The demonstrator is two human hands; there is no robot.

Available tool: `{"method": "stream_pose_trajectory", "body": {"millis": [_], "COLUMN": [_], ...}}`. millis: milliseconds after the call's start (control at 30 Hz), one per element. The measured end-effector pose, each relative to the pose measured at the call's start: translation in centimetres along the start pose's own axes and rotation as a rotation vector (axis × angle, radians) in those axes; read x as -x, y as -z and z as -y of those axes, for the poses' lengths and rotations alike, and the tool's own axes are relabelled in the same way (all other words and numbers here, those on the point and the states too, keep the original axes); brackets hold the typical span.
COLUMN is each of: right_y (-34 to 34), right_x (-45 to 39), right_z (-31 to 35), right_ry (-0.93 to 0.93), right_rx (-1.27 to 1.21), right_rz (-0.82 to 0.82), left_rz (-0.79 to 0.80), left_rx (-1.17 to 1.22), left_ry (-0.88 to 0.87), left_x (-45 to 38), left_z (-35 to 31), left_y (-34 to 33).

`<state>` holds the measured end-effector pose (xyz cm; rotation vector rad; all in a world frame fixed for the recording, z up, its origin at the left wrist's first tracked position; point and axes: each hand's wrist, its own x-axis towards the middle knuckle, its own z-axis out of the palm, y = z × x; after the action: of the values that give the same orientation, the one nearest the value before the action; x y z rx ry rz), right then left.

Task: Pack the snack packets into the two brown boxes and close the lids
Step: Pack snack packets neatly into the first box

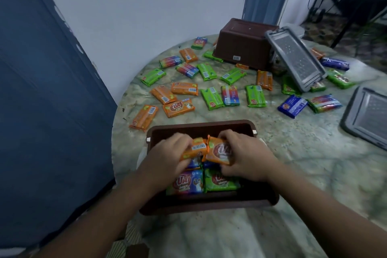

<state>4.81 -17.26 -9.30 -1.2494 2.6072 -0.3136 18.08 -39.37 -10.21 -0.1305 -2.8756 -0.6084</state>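
Observation:
A brown box (201, 126) stands open at the near edge of the round table. Inside it lie a blue packet (188, 182) and a green packet (222, 182). Over the box my left hand (165, 157) grips an orange packet (195, 150), and my right hand (245, 157) grips another orange packet (219, 152); the two packets touch end to end. A second brown box (245, 44) sits upside down at the far side. Several orange, green, blue and rainbow packets (211, 97) are scattered between the two boxes.
One grey lid (295, 58) leans tilted against the far box, over some packets. Another grey lid (368, 115) lies flat at the right edge. A blue panel (41, 111) stands close on the left, and a white wall is behind the marbled table (293, 174).

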Motion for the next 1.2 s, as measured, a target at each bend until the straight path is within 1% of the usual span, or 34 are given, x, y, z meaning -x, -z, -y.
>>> {"method": "stream_pose_trajectory", "body": {"millis": [33, 100, 233, 333, 400, 600, 733, 800, 967, 1200], "right_y": [-0.6, -1.3, -1.5, -1.6, -1.6, -1.8, -1.6, -1.6, -1.8, -1.7], "right_x": [0.2, 0.3, 0.1, 0.1, 0.1, 0.0, -0.2, -0.3, -0.3, 0.0], "right_z": [-0.1, -0.1, -0.3, -0.3, -0.3, 0.0, 0.2, 0.2, 0.3, 0.5], "right_ry": [0.021, 0.063, 0.079, 0.088, 0.096, 0.125, 0.145, 0.16, 0.179, 0.18], "right_rx": [0.074, 0.177, 0.219, 0.24, 0.265, 0.321, 0.332, 0.342, 0.354, 0.334], "right_rz": [0.001, 0.01, 0.013, 0.039, 0.052, 0.139, 0.192, 0.198, 0.25, 0.281], "left_rz": [0.01, 0.051, 0.254, 0.401, 0.452, 0.468, 0.459, 0.447, 0.436, 0.478], "left_rx": [-0.022, -0.044, -0.032, -0.149, -0.208, -0.289, -0.436, -0.465, -0.379, -0.336], "left_ry": [-0.028, 0.005, 0.259, 0.272, 0.273, 0.212, 0.089, 0.05, 0.051, 0.077], "left_x": [0.5, 1.2, 0.6, -0.2, -0.2, -0.2, 0.6, 0.7, 1.1, 1.0], "left_z": [0.1, 0.3, 0.3, -0.4, -0.4, 0.0, 0.3, 0.4, 0.5, 0.0], "left_y": [-0.4, -0.9, -0.5, -0.5, -0.7, -1.4, -2.2, -2.8, -2.7, -2.2]}}
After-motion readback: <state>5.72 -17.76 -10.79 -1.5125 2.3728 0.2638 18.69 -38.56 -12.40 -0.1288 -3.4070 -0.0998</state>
